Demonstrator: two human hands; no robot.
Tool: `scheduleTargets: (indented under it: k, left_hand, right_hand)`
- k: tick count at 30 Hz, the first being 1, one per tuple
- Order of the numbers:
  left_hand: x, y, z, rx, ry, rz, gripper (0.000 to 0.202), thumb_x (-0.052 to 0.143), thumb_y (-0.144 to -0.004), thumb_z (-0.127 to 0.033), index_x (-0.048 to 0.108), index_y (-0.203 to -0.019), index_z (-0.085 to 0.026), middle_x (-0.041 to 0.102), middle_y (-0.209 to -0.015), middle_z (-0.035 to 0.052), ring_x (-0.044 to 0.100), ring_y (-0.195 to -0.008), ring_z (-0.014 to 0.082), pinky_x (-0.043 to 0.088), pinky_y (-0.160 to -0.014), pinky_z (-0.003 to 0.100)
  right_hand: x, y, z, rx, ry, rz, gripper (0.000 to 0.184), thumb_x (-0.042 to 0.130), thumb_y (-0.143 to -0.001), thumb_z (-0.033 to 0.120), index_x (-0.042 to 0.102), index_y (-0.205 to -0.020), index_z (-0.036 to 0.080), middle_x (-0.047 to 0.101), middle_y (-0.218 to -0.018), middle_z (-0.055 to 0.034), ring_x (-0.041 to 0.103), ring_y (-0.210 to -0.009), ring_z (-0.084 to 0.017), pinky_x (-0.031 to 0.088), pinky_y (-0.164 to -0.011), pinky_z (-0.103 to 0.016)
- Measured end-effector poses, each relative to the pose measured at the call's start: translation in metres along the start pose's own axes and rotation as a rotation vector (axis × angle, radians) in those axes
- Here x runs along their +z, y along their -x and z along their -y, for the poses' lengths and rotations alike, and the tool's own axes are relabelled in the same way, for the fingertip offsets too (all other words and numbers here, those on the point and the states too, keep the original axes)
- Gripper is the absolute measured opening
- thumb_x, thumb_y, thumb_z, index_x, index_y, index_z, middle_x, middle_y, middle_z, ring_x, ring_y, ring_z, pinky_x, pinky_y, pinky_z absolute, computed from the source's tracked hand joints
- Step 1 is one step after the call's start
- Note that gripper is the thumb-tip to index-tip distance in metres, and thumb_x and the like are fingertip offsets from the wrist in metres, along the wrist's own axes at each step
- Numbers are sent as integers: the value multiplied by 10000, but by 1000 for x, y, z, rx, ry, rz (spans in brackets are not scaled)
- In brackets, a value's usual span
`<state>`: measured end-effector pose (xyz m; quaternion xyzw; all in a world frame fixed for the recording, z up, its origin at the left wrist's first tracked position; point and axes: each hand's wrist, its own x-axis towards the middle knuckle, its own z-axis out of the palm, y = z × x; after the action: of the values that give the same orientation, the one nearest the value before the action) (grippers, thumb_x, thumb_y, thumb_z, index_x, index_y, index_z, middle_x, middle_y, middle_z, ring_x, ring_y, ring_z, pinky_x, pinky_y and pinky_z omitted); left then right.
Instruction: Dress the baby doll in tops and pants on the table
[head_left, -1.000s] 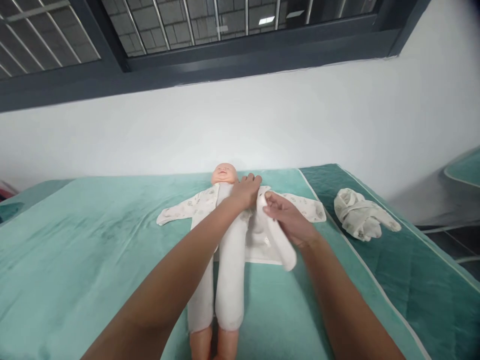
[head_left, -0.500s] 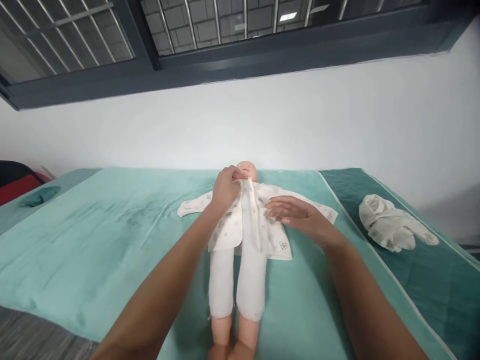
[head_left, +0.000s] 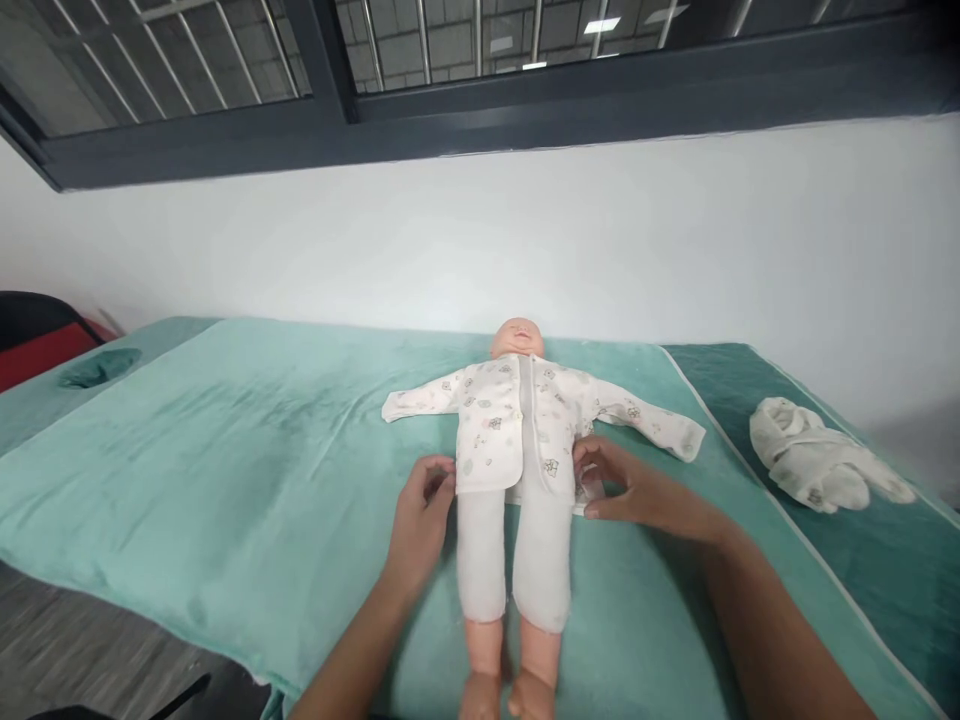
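A baby doll (head_left: 520, 338) lies on its back, head toward the wall, bare feet toward me. It wears white cloth leggings (head_left: 481, 560) and a white printed baby jacket (head_left: 487, 425), its front edges side by side over the chest and its sleeves spread out. My left hand (head_left: 421, 515) is closed, with fingertips at the jacket's lower side edge on the left. On the right, my right hand (head_left: 626, 488) curls its thumb and fingers about the jacket's other lower side, where a loose fold of cloth shows between them.
Under the doll is a green padded bed cover (head_left: 262, 460), with a darker green strip (head_left: 810, 570) at the right. A bundled white printed garment (head_left: 821, 455) lies on that strip. Behind are a white wall (head_left: 375, 240) and a barred window. A black and red object (head_left: 37, 345) stands far left.
My left hand has come down from the doll's collar to the jacket's lower left side. My right hand has dropped from the chest to the lower right side. The jacket's front edges lie closer together.
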<state>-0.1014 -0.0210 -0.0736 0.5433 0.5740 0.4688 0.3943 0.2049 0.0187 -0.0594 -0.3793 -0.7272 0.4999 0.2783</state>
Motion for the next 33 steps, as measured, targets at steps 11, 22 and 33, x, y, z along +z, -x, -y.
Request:
scheduleTargets:
  k: [11, 22, 33]
  left_hand:
    - [16, 7, -1, 20, 17, 12, 178, 576, -819, -261, 548, -992, -229, 605, -896, -3, 560, -787, 145, 422, -715, 268]
    - [9, 16, 5, 98, 23, -38, 88, 515, -857, -285, 516, -788, -231, 549, -768, -7, 505, -723, 157, 402, -666, 278]
    - [-59, -73, 35, 175, -491, -308, 392, 540, -825, -300, 518, -1204, -203, 552, -1265, 131, 513, -1196, 271, 465, -948, 400]
  right_hand:
    - [64, 16, -16, -239, 522, -654, 379, 559, -867, 200, 475, -1234, 249, 509, -1200, -107, 529, -1114, -253, 453, -964, -459]
    - [76, 10, 24, -336, 494, -701, 185, 473, -930, 183, 575, -1056, 272, 572, -1004, -97, 563, -944, -257, 466, -811, -432]
    - [-1, 27, -4, 56, 316, -778, 248, 533, -905, 428, 598, -1048, 237, 617, -1091, -82, 588, -989, -240, 462, -888, -400]
